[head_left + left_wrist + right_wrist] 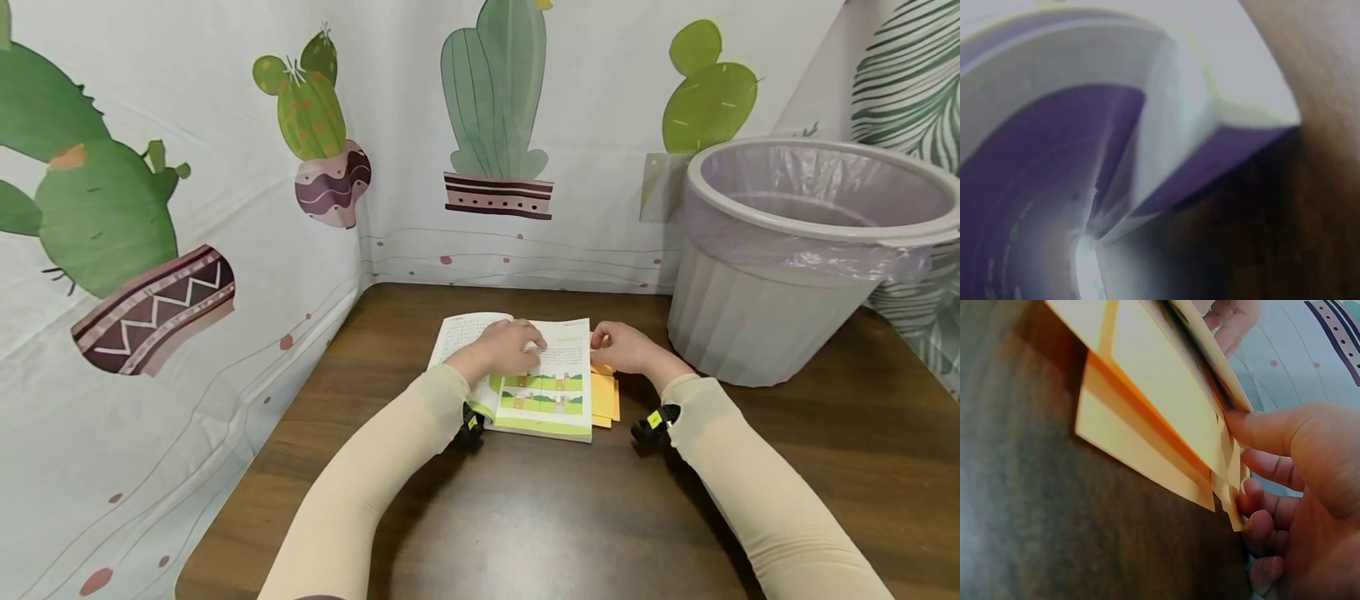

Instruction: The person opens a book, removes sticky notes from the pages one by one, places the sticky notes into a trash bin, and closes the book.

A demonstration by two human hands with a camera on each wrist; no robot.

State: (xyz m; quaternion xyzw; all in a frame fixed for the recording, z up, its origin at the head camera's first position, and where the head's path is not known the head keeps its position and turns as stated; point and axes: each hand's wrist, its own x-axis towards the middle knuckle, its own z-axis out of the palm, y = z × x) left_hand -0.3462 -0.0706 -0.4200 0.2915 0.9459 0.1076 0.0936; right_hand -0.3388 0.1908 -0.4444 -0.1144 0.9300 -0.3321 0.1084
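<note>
An open book (pixel 543 358) with printed text and green pictures lies on the table, its pages spread. My left hand (pixel 507 346) rests on the book near the middle, fingers lying over the right page. Close up and blurred in the left wrist view are the book's purple cover (pixel 1054 144) and page edges. Several orange paper sheets (pixel 602 396) stick out from under the book's right side. My right hand (pixel 630 347) pinches the orange sheets (pixel 1166 419) by the book's right edge, thumb on one side and curled fingers on the other.
A grey bin (pixel 757 308) with a clear purple liner stands at the back right of the brown wooden table (pixel 517 517). Behind the table hangs a white cloth (pixel 405 125) printed with cacti.
</note>
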